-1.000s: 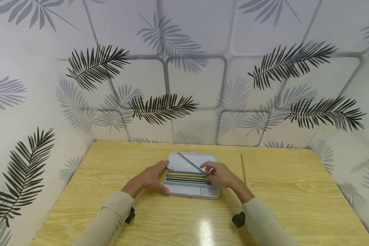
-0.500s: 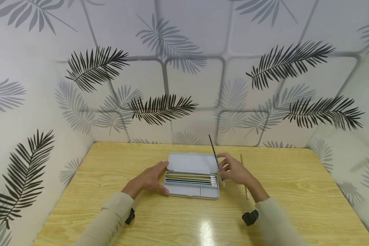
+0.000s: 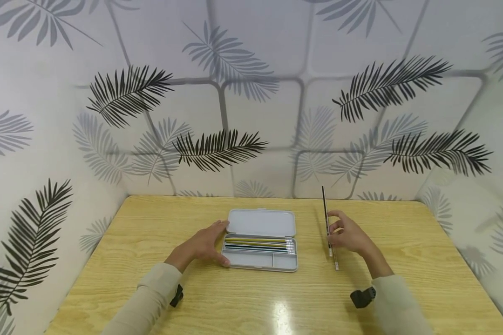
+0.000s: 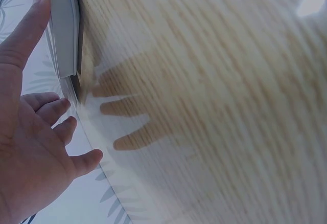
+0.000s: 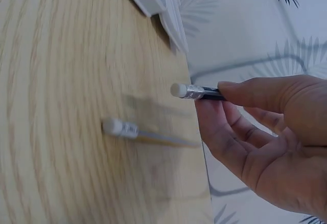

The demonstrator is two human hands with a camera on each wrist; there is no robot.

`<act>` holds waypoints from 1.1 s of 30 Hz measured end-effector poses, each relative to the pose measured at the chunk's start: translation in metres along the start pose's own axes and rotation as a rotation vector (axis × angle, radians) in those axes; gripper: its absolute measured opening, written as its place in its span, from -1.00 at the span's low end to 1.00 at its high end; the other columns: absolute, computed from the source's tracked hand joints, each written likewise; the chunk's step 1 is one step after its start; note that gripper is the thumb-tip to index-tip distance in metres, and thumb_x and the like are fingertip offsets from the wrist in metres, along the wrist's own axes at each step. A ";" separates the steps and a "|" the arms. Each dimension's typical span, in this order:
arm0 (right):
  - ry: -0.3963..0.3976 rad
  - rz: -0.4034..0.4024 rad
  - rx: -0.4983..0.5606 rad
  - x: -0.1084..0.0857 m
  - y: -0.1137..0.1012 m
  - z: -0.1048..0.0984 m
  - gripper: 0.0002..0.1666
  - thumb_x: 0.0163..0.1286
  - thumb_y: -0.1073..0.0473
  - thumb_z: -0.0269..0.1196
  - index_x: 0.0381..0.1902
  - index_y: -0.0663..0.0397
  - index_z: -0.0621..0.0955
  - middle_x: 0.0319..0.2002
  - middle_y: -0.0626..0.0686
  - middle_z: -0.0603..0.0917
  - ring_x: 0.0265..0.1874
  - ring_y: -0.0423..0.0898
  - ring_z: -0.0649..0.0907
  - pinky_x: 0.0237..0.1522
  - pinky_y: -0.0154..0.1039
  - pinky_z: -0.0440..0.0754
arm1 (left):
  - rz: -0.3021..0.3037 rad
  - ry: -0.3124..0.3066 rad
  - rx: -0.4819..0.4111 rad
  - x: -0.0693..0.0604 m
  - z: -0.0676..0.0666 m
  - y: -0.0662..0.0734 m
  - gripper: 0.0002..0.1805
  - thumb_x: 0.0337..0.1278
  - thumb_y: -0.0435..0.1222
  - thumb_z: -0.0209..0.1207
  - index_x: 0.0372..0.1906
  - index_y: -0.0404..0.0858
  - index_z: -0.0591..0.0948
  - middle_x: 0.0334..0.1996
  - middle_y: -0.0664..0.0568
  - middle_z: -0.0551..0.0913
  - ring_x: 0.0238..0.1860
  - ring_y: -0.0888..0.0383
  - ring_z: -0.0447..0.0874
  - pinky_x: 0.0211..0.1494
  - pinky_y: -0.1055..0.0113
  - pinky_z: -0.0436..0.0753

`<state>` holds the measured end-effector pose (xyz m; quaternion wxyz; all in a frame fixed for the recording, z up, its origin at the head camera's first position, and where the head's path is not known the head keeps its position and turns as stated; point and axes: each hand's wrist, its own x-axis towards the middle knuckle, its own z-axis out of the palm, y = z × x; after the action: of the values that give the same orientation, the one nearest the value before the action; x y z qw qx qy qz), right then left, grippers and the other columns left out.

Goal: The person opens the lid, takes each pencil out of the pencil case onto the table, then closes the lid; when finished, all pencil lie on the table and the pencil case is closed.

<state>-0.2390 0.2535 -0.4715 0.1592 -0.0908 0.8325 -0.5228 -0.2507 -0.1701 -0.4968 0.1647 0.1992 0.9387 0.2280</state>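
An open white pencil case (image 3: 261, 222) lies on the table, its lid folded back. Several yellow and dark pencils (image 3: 257, 243) lie side by side in its tray. My left hand (image 3: 205, 244) rests against the case's left end; in the left wrist view its thumb (image 4: 28, 32) lies straight along the case's side. To the right of the case, my right hand (image 3: 348, 235) pinches a dark pencil (image 3: 326, 214) near its white eraser end, the other end pointing up and away. Beneath it, a yellow pencil (image 5: 153, 138) with a white eraser lies on the table, partly hidden in the head view.
The wood-grain table (image 3: 260, 298) ends at a pale wall (image 3: 268, 116) with leaf patterns, which closes in at the back and both sides. A light glare shows near the front edge. Each wrist carries a small black device (image 3: 362, 298).
My right hand has lifted the dark pencil from over the case and carried it right, turning it more upright, to above the yellow pencil. The left hand stays at the case.
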 end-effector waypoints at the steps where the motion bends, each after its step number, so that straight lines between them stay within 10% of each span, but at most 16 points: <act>1: 0.001 0.014 0.010 -0.002 0.002 -0.002 -0.19 0.27 0.44 0.15 0.39 0.31 0.04 -0.19 0.21 0.45 -0.31 -0.05 0.62 -0.23 -0.01 0.70 | 0.000 -0.001 0.000 0.000 0.000 0.000 0.35 -0.51 0.19 0.49 0.50 -0.14 0.05 0.50 -0.09 0.05 0.52 -0.07 -0.06 0.49 -0.05 0.13; 22: 0.114 0.281 -0.274 -0.015 0.020 -0.006 -0.24 0.09 0.46 0.26 0.27 0.44 0.27 -0.51 0.12 0.59 -0.58 -0.12 0.63 -0.47 -0.20 0.68 | 0.001 -0.003 0.002 -0.001 0.000 0.000 0.36 -0.52 0.21 0.48 0.50 -0.14 0.03 0.50 -0.09 0.06 0.52 -0.07 -0.04 0.50 -0.04 0.13; 33: 0.170 0.238 -0.449 -0.010 0.009 -0.003 -0.36 0.06 0.42 0.21 0.16 0.49 0.38 -0.56 0.12 0.66 -0.67 -0.17 0.58 -0.55 -0.24 0.62 | 0.001 -0.005 0.009 0.000 0.001 -0.002 0.36 -0.51 0.22 0.47 0.51 -0.12 0.03 0.51 -0.07 0.04 0.52 -0.05 -0.03 0.50 -0.02 0.14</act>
<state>-0.2306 0.2628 -0.4769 0.1249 0.0191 0.9428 -0.3085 -0.2512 -0.1714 -0.4988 0.1660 0.2008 0.9393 0.2232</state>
